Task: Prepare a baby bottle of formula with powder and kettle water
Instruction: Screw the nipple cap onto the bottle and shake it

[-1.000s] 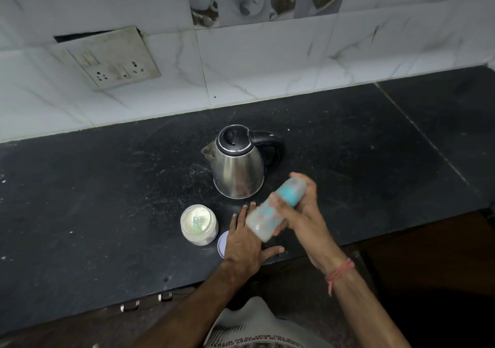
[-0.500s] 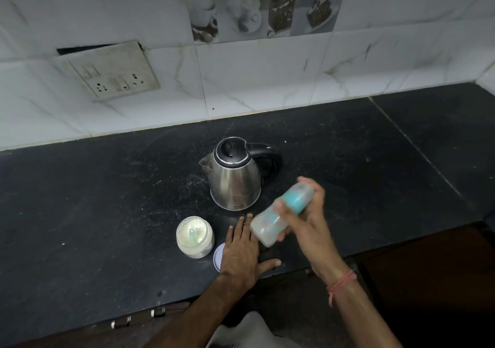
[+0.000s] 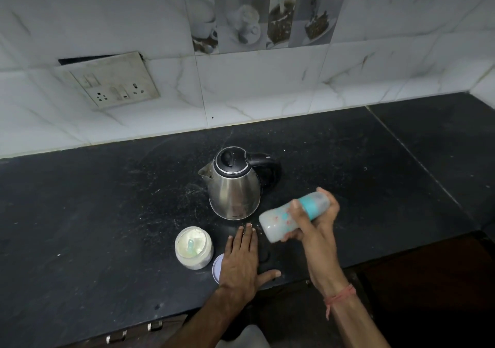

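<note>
Marble-look wall tiles with a grimy switch plate upper left; black stone table across the middle of frame. Steel kettle stands centre, lid closed, black handle pointing right. Open formula jar lower centre, pale powder and a small scoop inside, its lid flat beside it, partly under the left hand.

Baby bottle is in the air right of the kettle, tipped nearly sideways, base pointing lower left. Right hand has its grip wrapped round the bottle near the teal collar. Left hand lies flat on the table, fingers straight, holding nothing.

Bottle look: cloudy translucent body, small reddish and teal prints, teal ring, clear cap end; blurred, contents look milky.

Handling judgement: light rigid plastic, smooth, maybe damp and slippery. Best hold is round the waist just below the collar, as here; probably the shake-to-mix step, so the cap needs to be tight.
</note>
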